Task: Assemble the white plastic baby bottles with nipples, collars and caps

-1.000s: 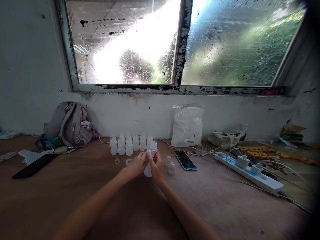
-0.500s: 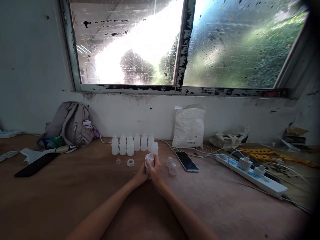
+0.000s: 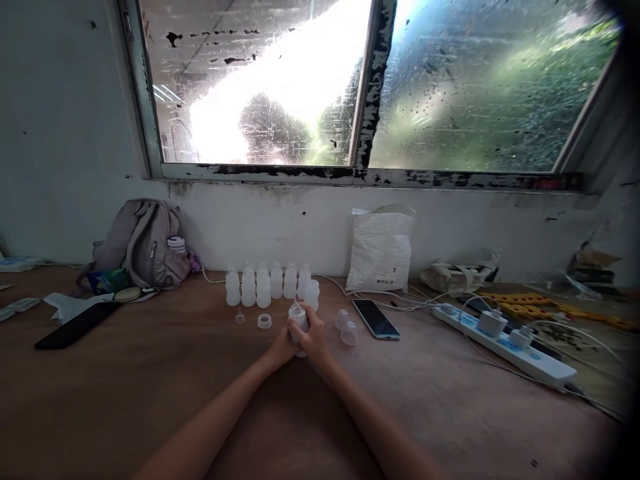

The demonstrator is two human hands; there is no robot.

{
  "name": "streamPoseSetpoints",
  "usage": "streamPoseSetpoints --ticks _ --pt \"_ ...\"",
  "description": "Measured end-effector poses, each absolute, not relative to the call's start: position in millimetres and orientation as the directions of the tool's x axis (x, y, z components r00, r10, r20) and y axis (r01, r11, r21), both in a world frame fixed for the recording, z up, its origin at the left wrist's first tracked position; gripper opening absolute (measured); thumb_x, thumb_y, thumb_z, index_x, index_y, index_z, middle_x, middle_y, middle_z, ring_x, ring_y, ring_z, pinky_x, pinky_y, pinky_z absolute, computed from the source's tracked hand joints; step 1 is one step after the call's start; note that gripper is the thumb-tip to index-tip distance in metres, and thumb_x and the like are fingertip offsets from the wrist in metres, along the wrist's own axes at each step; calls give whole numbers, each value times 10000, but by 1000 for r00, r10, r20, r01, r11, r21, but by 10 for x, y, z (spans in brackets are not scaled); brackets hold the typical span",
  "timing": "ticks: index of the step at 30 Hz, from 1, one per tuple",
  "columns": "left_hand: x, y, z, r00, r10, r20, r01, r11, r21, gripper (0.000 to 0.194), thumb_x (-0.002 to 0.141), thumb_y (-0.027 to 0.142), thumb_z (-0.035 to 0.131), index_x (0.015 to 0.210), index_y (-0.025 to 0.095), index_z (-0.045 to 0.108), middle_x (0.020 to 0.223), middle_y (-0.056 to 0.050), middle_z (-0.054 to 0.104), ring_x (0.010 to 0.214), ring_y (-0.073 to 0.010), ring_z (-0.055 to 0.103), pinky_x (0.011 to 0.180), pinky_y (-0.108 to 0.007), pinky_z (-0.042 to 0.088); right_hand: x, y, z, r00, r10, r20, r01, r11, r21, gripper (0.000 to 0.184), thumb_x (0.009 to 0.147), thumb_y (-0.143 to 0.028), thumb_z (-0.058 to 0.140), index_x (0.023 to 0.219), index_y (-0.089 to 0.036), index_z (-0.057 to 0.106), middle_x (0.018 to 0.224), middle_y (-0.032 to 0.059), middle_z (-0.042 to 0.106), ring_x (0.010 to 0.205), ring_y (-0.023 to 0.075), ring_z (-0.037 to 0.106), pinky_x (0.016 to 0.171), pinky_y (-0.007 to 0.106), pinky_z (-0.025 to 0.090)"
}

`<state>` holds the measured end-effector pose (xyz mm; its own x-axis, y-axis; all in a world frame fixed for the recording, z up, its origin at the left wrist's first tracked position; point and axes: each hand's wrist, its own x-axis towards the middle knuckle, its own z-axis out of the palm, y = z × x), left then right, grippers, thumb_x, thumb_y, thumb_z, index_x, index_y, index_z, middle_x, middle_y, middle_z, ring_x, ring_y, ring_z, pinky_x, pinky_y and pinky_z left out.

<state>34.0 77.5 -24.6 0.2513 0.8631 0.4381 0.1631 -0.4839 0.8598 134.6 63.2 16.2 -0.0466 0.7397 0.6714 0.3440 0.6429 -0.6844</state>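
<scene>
Both of my hands are closed around a white baby bottle (image 3: 298, 320) with a clear nipple on top, upright on the table. My left hand (image 3: 284, 343) wraps its lower left side. My right hand (image 3: 314, 337) grips the right side near the collar. Left of them lie a loose clear nipple (image 3: 240, 318) and a white collar ring (image 3: 265, 321). Behind stand several white bottles (image 3: 249, 288) in rows, plus one bottle (image 3: 312, 293) just past my right hand. On the right are two clear caps (image 3: 349, 333), side by side.
A phone (image 3: 376, 319) lies right of the caps, before a white plastic package (image 3: 380, 250). Further right, a power strip (image 3: 505, 345) trails cables. At left are a grey backpack (image 3: 143, 243) and a flat black object (image 3: 77, 325). A window is set above the table.
The bottle in my hands now shows its nipple pointing up, clear of my fingers. My right fingers have shifted on the collar. The view has tilted slightly.
</scene>
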Motion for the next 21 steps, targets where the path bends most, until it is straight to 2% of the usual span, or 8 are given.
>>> streamPoseSetpoints --ticks 7,12,16,21 --pt "342 701 -182 217 868 447 104 -476 874 460 640 161 602 1081 116 478 1078 -114 568 994 -235 525 853 -348 427 1295 612 104 24 760 649 295 615 -731 286 709 -298 558 959 -182 482 864 47 611 773 173 575 714 281 433" --pt "327 659 -170 180 912 368 213 -402 891 433 600 178 618 1015 102 521 959 -108 618 860 -234 570 741 -318 456 1271 602 93 90 830 551 186 530 -827 289 701 -308 581 948 -193 485 900 61 627 791 178 586 736 305 429" --pt "300 647 -160 158 925 344 223 -373 901 422 568 160 626 978 99 544 914 -89 628 814 -215 569 699 -288 449 1271 605 136 32 844 535 120 529 -840 250 699 -329 581 902 -189 544 889 60 629 860 197 560 791 319 399" --pt "276 616 -114 218 938 271 109 -299 948 263 563 137 595 822 95 581 716 -34 617 651 -156 542 590 -252 425 1284 648 173 -61 913 404 -90 398 -913 251 671 -386 594 795 -168 595 828 56 630 777 204 559 692 299 414"
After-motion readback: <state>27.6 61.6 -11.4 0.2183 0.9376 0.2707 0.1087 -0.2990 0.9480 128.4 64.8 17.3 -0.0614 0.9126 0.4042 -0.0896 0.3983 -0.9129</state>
